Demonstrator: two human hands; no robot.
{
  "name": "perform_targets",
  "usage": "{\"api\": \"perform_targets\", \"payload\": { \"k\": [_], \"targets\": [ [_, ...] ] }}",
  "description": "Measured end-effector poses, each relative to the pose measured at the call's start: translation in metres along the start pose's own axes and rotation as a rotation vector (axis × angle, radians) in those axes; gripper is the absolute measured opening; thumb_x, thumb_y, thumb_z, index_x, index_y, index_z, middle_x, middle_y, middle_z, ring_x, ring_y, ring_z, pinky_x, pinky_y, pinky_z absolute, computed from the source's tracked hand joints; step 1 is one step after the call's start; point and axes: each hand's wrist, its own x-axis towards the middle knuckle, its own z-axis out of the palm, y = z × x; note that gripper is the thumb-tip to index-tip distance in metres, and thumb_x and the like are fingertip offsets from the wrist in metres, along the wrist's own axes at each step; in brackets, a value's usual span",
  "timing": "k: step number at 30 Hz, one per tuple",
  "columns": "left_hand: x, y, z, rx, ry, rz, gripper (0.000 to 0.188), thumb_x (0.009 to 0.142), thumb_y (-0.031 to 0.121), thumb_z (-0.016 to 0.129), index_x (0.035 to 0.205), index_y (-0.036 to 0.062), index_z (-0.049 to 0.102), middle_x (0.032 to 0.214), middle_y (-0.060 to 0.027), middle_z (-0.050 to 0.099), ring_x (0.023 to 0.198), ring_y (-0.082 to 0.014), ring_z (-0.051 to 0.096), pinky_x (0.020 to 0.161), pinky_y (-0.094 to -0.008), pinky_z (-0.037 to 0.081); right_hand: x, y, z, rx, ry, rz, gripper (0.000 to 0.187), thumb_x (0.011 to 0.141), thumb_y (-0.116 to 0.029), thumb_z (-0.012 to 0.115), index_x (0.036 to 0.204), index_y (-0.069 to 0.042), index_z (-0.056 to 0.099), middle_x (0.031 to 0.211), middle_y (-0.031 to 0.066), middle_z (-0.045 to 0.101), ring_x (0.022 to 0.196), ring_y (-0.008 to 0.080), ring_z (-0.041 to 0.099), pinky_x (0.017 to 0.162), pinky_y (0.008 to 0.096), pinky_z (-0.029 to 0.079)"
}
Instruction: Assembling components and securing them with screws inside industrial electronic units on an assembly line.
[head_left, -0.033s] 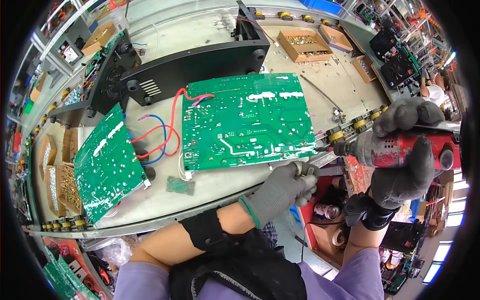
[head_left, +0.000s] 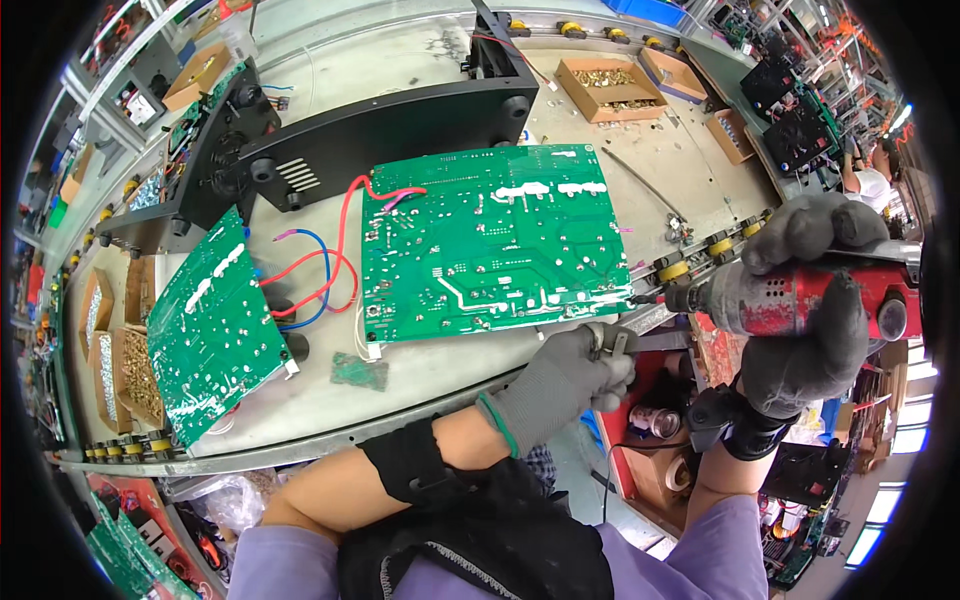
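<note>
In a grey glove, my right hand (head_left: 815, 310) is wrapped around a red and grey power screwdriver (head_left: 765, 300). The driver lies sideways, its bit pointing left at the lower right corner of a large green circuit board (head_left: 490, 245). Whether the bit touches the board I cannot tell. Below that corner, my gloved left hand (head_left: 585, 370) is closed, pinching a small metallic piece (head_left: 621, 343) of unclear kind. Red wires (head_left: 345, 240) and a blue wire (head_left: 328, 260) run between the large board and a second, tilted green board (head_left: 215, 330) on the left.
Behind the boards stands a black metal housing (head_left: 390, 135). Cardboard trays of small hardware sit at the far right (head_left: 610, 90) and the left (head_left: 137, 375). A thin rod (head_left: 645, 183) lies right of the large board. Rollers (head_left: 675, 271) line the bench edge.
The large board sits very slightly further left in the view. Both hands and the power screwdriver hold their places.
</note>
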Motion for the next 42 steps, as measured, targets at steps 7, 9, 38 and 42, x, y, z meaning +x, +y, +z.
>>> {"api": "perform_targets", "payload": {
  "k": [7, 9, 38, 42],
  "targets": [
    [0.011, -0.009, -0.001, -0.101, 0.042, 0.017, 0.027, 0.097, 0.01, 0.056, 0.121, -0.0004, 0.057, 0.09, -0.0064, 0.064, 0.071, -0.0116, 0.061, 0.063, -0.0248, 0.054, 0.002, 0.005, 0.004, -0.035, -0.105, -0.005, 0.042, 0.085, -0.025, 0.067, 0.118, -0.002, 0.053, 0.094, 0.0125, 0.052, 0.076, 0.0229, 0.052, 0.067, 0.0341, 0.044],
    [0.016, -0.009, 0.004, -0.105, 0.074, 0.02, 0.026, 0.097, 0.011, 0.056, 0.12, -0.0006, 0.058, 0.091, -0.0071, 0.065, 0.072, -0.0124, 0.063, 0.061, -0.0253, 0.054, 0.003, 0.002, 0.006, -0.077, -0.086, 0.022, 0.042, 0.086, -0.024, 0.066, 0.118, -0.002, 0.053, 0.093, 0.0131, 0.052, 0.076, 0.0231, 0.052, 0.066, 0.0343, 0.045],
    [0.025, -0.01, 0.026, -0.31, 0.206, 0.149, 0.018, 0.099, 0.01, 0.055, 0.11, -0.0037, 0.06, 0.09, -0.0097, 0.066, 0.071, -0.0146, 0.065, 0.056, -0.0251, 0.056, 0.001, 0.023, 0.003, -0.179, -0.107, 0.082, 0.041, 0.086, -0.016, 0.064, 0.12, 0.002, 0.052, 0.092, 0.0132, 0.059, 0.079, 0.0232, 0.056, 0.07, 0.0366, 0.047],
    [0.023, -0.011, 0.026, -0.304, 0.226, 0.14, 0.018, 0.099, 0.01, 0.055, 0.11, -0.0036, 0.06, 0.09, -0.01, 0.066, 0.071, -0.0144, 0.065, 0.057, -0.0257, 0.056, 0.002, 0.022, 0.004, -0.182, -0.113, 0.067, 0.041, 0.085, -0.016, 0.065, 0.12, 0.001, 0.052, 0.092, 0.0127, 0.059, 0.078, 0.0225, 0.057, 0.069, 0.0361, 0.048]
  ]
}}
